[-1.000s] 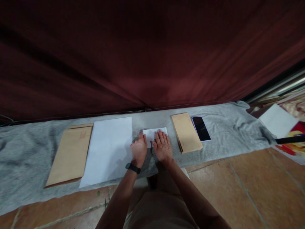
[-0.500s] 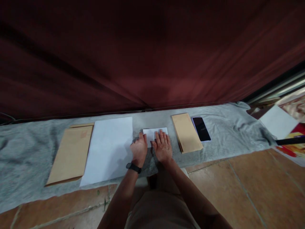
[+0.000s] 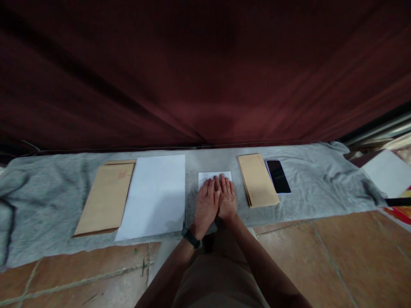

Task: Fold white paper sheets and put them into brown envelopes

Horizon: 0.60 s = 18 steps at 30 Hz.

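A small folded sheet of white paper (image 3: 205, 175) lies on the grey cloth (image 3: 205, 159) in front of me, its lower part covered by my hands. My left hand (image 3: 206, 203), with a dark band on the wrist, rests flat on the paper, fingers stretched forward. Beside it and touching it, my right hand (image 3: 227, 199) also presses flat on the paper. To the left is a stack of large white paper (image 3: 154, 192). Brown envelopes (image 3: 258, 182) lie just right of my right hand.
Larger brown envelopes (image 3: 107, 196) are stacked at the far left. A phone (image 3: 278, 176) lies dark-screened right of the small envelopes. A dark red curtain (image 3: 205, 85) hangs behind the cloth. Another white sheet (image 3: 388, 173) is at the far right, above the tiled floor (image 3: 298, 252).
My left hand has moved right from the paper's left edge onto its middle, its fingers now stretched out against my right hand. The view has shifted slightly.
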Available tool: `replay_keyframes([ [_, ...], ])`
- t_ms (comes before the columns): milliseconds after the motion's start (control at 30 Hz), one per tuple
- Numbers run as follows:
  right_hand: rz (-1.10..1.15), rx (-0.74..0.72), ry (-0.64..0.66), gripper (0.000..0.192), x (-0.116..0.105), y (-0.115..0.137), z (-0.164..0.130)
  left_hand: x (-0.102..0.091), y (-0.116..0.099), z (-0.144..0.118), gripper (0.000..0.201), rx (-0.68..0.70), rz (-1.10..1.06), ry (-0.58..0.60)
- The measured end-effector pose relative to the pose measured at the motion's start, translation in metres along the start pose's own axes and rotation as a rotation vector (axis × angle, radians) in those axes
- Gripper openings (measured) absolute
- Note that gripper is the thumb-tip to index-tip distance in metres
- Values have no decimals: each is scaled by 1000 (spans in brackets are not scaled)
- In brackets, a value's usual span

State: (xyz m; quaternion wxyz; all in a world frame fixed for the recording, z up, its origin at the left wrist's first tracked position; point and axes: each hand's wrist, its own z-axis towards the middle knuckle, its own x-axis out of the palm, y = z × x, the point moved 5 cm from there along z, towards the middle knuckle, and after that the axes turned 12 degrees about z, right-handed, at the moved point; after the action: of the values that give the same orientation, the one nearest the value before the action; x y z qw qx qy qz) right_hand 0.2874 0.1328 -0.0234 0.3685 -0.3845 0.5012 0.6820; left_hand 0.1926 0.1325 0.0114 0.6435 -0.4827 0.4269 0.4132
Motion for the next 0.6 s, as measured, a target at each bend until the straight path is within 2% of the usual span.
replay_keyframes([
  [67, -8, -24, 1, 63, 1, -1, -2, 7, -6, -6, 56, 54, -5, 8],
  [167, -5, -18, -6, 61, 2, -2, -1, 14, -5, -10, 61, 87, 32, 32],
  [367, 19, 93, -16, 55, -3, -4, 3, 17, 9, -14, 61, -2, 155, 19],
  [600, 23, 164, -45, 55, -13, -18, -5, 14, 11, -20, 59, -64, 196, -21],
])
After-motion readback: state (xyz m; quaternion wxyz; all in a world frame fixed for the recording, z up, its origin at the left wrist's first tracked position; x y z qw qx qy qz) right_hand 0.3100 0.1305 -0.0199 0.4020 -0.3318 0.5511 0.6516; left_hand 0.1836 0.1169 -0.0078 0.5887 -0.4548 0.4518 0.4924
